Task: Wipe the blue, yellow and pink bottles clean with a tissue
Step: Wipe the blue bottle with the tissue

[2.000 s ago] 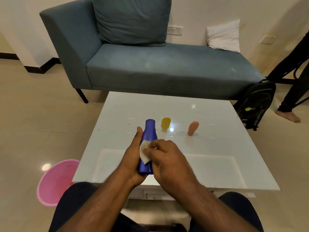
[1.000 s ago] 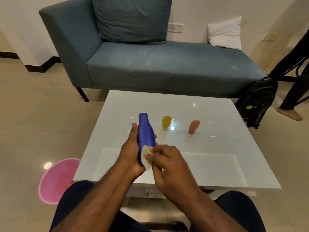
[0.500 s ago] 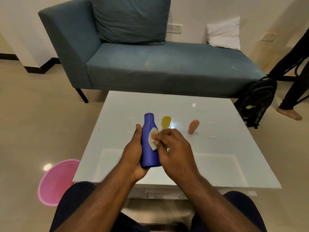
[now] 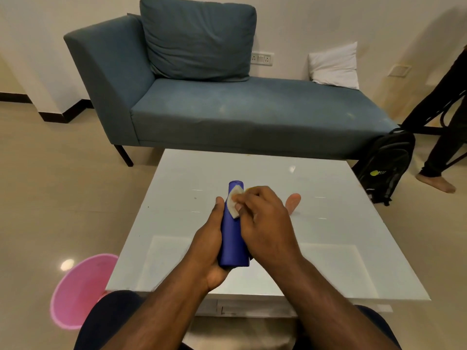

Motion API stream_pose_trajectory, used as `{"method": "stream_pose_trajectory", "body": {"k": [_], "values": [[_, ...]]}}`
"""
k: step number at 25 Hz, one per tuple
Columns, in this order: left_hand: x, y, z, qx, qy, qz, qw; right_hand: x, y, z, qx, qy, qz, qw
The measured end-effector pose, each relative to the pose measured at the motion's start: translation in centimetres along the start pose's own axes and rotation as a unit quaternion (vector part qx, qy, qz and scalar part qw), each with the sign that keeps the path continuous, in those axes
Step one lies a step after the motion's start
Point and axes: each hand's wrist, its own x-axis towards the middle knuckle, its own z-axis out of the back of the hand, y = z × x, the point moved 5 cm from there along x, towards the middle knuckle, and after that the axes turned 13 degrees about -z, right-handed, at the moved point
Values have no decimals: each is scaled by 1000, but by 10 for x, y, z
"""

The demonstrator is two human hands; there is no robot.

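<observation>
Here, at the frame's centre, the left hand point(image 4: 211, 245) grips the blue bottle point(image 4: 233, 238) while the right hand point(image 4: 265, 221) pinches a tissue point(image 4: 233, 202) against its neck.

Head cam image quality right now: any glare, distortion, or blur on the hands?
Head view: ceiling-light glare spots on the glossy white table and on the floor by the pink bin; wide-angle bowing at the edges; slight motion softness on the right hand rubbing the tissue against the blue bottle; left hand looks sharp.
</observation>
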Motion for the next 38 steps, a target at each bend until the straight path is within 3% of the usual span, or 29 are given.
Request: {"method": "stream_pose_trajectory", "body": {"k": [2,6,10,15,18,20,23,27,31,35,38], "values": [[2,-4,0,1,-4,-8,1000,-7,6,-3,-6,5,-7,1000],[3,-3,5,25,2,-16,1000,-30,11,-10,-79,31,95,992],[-2,6,2,74,-5,-21,997,15,-7,-4,8,42,-75,996],[1,0,6,36,-16,-28,999,-14,2,-24,41,78,-51,995],[0,2,7,53,-13,-35,998,7,0,-5,19,49,-75,996],[-1,-1,6,34,-13,-33,999,-2,2,-17,32,37,-48,998],[2,-7,9,19,-13,-34,999,-23,5,-28,-3,77,-8,997],[3,-5,7,24,-13,-33,999,-5,5,-3,-58,-2,0,998],[6,-11,10,-15,-8,-9,1000,-47,17,-20,-90,52,91,990],[6,-7,7,-10,-7,-15,1000,-22,0,-7,-37,16,12,999],[11,-12,8,-23,-20,-7,1000,-44,16,-16,-76,21,67,995]]}}
